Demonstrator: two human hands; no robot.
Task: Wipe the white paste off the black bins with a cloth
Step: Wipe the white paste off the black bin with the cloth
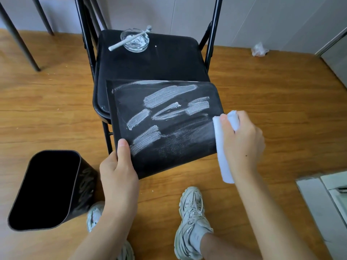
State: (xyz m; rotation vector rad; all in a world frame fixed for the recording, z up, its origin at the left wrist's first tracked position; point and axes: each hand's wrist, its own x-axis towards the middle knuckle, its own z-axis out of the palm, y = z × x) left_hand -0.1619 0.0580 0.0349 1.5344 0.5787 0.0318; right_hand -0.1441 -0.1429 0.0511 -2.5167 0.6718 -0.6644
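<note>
The bin (169, 128) lies on its side on the chair's (150, 62) front edge. It looks light, stiff and smooth. The left hand (118, 171) grips its near corner, a good hold. The right hand (242, 143) squeezes the soft cloth (221, 152) at the bin's right edge. I see no words.

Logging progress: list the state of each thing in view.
Held bin: lying tilted on the chair, paste-streaked.
Cloth: folded, at bin's right edge.
Left hand: grips the bin.
Right hand: grips cloth.
Floor bin: upright, smeared.
Glass dish: holds paste, brush across.
</note>
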